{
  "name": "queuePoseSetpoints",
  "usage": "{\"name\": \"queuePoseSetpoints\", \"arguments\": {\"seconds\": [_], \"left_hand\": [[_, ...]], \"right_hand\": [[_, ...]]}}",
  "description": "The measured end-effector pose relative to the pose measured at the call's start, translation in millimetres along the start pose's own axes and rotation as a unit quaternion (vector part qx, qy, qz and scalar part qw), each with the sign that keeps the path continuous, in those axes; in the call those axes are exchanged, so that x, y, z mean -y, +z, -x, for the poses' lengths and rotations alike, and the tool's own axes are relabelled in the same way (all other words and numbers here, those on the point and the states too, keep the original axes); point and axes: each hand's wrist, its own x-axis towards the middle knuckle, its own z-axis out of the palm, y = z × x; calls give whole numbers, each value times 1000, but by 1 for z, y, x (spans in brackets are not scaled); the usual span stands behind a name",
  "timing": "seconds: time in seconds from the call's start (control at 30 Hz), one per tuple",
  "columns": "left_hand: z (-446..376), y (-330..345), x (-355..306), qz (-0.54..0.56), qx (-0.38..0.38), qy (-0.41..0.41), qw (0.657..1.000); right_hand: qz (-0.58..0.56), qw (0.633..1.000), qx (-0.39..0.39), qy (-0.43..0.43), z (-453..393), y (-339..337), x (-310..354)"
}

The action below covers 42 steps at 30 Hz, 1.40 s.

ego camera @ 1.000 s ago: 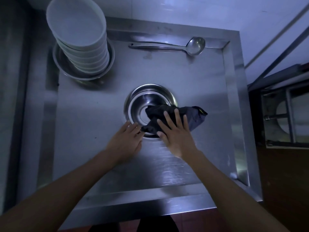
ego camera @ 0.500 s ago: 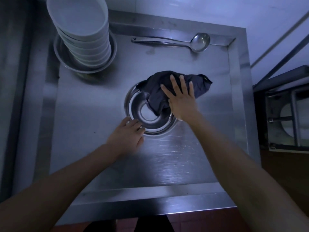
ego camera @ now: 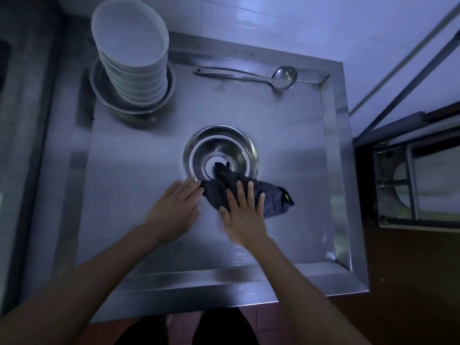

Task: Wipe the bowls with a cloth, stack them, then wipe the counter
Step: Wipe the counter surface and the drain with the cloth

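A steel bowl (ego camera: 220,143) sits in the middle of the steel counter (ego camera: 286,135). A dark cloth (ego camera: 275,200) lies over the bowl's near rim, one corner hanging inside. My right hand (ego camera: 245,211) presses flat on the cloth with fingers straight and spread. My left hand (ego camera: 174,207) rests flat on the counter at the bowl's near-left rim, fingertips touching the rim. A tall leaning stack of white bowls (ego camera: 132,48) stands inside a wide steel basin (ego camera: 104,95) at the back left.
A long steel ladle (ego camera: 249,75) lies along the counter's back edge. The counter has a raised rim on the right and front. A metal stove frame (ego camera: 413,185) stands to the right, past a gap. A white tiled wall is behind.
My right hand has dragged the cloth from the bowl's far-right rim back to its near rim. The left hand stays at the bowl's near-left edge.
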Motion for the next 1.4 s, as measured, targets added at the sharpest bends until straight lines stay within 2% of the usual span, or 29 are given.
{"name": "queuePoseSetpoints", "arguments": {"seconds": [0.13, 0.33, 0.47, 0.57, 0.8, 0.97, 1.07, 1.13, 1.2, 1.3, 1.4], "left_hand": [[26, -10, 7, 63, -73, -75, 992], [58, -10, 34, 118, -78, -192, 971], [70, -10, 47, 129, -95, -221, 962], [79, -5, 54, 119, -102, -224, 962], [91, 5, 46, 130, -72, -232, 961], [76, 2, 40, 125, -120, -189, 967], [35, -4, 12, 98, -147, -74, 981], [-4, -7, -12, 75, -113, 22, 991], [-39, -5, -32, 46, -53, 77, 995], [-69, 1, -38, -8, 28, 65, 997], [-66, 14, -32, -27, 39, 54, 997]], "right_hand": [[-40, 999, 9, -28, -3, 8, 40], [-74, 991, 5, -108, -34, 6, 80], [-80, 987, -19, -139, -84, 3, 95], [-78, 984, -73, -140, -124, -8, 99], [-50, 981, -143, -118, -159, -31, 77], [29, 982, -167, -87, -167, -49, 40], [78, 981, -164, -67, -167, -61, 9], [92, 982, -152, -65, -166, -69, -10], [98, 983, -136, -74, -162, -74, -26], [111, 981, -138, -79, -147, -76, -44], [108, 979, -143, -97, -128, -62, -54]]}}
